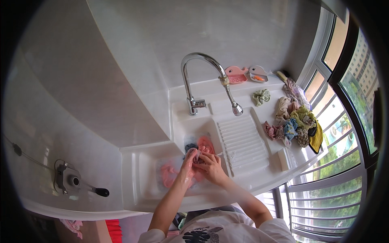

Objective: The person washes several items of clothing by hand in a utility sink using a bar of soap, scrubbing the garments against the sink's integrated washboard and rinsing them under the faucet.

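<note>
My left hand (189,165) and my right hand (211,167) meet over the white sink basin (179,117), both gripping a small wet greyish-pink cloth (197,157) between them. Suds cling to my fingers. Beneath and around the hands, pink fabric (168,174) lies in soapy water, with another pink piece (205,144) behind them. A dark blue cloth (191,147) sits beside that piece, left of it. My palms partly hide the held cloth.
A chrome faucet (186,79) arches over the ribbed washboard (243,142). Crumpled clothes (291,121) and a green cloth (261,97) lie on the right counter. A white soap block (284,159) stands near its front edge. Whale-shaped soap dishes (237,78) are at the back.
</note>
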Demonstrator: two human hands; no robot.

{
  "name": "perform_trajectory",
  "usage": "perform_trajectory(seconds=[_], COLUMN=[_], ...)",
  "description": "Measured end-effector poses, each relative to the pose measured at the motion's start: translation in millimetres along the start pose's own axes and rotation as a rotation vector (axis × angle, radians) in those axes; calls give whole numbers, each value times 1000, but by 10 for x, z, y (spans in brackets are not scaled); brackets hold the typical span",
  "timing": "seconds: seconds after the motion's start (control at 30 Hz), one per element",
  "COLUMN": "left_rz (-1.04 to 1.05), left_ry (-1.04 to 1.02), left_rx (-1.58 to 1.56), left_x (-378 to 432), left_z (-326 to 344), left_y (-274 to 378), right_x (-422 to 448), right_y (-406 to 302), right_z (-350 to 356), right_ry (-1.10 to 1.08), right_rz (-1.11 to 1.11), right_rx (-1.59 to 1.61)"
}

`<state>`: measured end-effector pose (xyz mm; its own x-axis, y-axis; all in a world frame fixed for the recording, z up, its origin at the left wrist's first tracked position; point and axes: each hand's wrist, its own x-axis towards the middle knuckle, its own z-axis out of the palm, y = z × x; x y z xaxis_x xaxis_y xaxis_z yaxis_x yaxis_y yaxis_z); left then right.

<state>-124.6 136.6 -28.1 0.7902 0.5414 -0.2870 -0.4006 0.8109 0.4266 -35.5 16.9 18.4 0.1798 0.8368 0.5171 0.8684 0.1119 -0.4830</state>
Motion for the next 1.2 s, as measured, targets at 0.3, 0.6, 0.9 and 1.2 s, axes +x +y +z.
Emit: perform_trajectory(seconds=[0.3,0.6,0.9,1.2], left_rz=[14,8,-273,-199], left_ry=[4,363,-260,-267], left_rx=[374,480,334,893], left_x=[98,408,518,786], left_z=[175,448,1855,1646], left_y=[-63,-330,-1105,-1243], right_x=[-799,-1048,-389,-629], right_y=[639,675,1035,2454], right_z=[-636,-933,-1592,-2310], right_ry=[89,85,226,-112], right_rz=[366,444,317,195], right_rx=[111,123,38,-700])
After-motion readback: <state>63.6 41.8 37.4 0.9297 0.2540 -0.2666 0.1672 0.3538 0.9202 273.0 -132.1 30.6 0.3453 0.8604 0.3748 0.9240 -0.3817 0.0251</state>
